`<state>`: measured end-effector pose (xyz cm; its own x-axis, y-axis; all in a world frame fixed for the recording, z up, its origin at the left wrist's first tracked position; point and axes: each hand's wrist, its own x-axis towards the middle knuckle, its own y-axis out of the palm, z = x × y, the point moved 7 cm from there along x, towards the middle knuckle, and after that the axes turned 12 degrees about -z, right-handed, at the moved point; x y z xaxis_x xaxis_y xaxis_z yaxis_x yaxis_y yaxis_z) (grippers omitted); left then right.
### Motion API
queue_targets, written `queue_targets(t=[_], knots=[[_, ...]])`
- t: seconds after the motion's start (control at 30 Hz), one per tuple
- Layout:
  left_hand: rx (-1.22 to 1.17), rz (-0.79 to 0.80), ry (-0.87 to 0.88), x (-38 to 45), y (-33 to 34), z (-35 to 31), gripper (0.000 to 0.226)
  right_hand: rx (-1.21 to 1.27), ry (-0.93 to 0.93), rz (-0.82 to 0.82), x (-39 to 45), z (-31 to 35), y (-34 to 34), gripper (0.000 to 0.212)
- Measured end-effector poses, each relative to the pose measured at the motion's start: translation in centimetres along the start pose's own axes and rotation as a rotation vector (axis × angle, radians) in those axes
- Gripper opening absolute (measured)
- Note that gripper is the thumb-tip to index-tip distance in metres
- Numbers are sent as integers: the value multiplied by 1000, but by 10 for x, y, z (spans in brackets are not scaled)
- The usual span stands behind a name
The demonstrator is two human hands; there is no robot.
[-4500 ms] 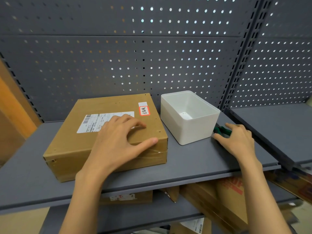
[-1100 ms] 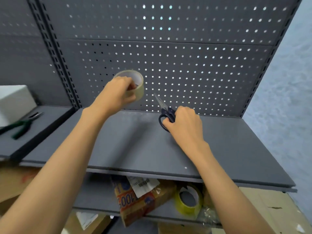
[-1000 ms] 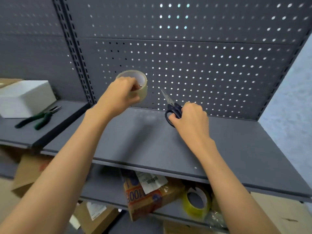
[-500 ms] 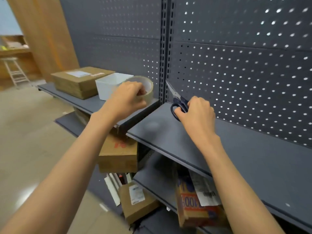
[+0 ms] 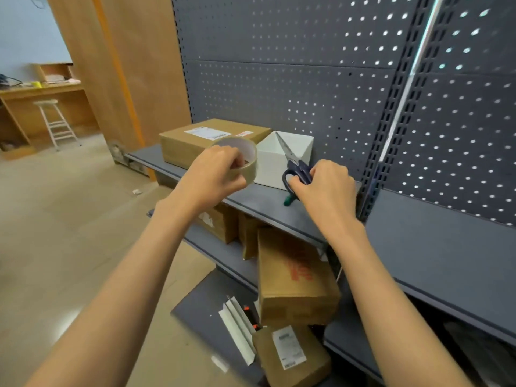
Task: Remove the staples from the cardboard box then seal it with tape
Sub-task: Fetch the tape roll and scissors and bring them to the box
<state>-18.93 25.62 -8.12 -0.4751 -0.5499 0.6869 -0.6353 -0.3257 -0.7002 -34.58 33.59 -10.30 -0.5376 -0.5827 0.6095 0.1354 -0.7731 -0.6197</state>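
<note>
The cardboard box (image 5: 192, 141), brown with a white label on top, lies on the grey shelf (image 5: 259, 202) at the far left. My left hand (image 5: 215, 174) grips a roll of clear tape (image 5: 245, 157), held in the air in front of the box. My right hand (image 5: 324, 188) grips dark blue scissors (image 5: 296, 166), blades pointing up and away, above the shelf. A green plier handle (image 5: 287, 201) shows on the shelf just under my right hand; the rest of the pliers is hidden.
A white open bin (image 5: 282, 155) stands right of the box. A second grey shelf (image 5: 446, 247) extends to the right. Cardboard boxes (image 5: 293, 277) and papers fill the lower shelves. Pegboard panels (image 5: 279, 79) back the shelving; a stool (image 5: 55, 121) stands far left.
The view has swung left, back toward the box and bin. Both hands, still holding the tape roll and scissors, have travelled from the right-hand shelf to above the left one.
</note>
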Motion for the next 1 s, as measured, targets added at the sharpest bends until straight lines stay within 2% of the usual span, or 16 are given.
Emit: queue_targets(t=[0.23,0.53,0.7,1.0], knots=[[-28,-14,25,20,9,83,9,-35,46,41,9,35,70,33],[-39,-45,79,78,18,152,14,5,86,-24,70,63,144,29],[-43,-42,91,106,28,188,16,-5,114,-55,92,80,170,31],[-191,-22,183,149,62,225,17,-147,194,-139,91,90,186,30]])
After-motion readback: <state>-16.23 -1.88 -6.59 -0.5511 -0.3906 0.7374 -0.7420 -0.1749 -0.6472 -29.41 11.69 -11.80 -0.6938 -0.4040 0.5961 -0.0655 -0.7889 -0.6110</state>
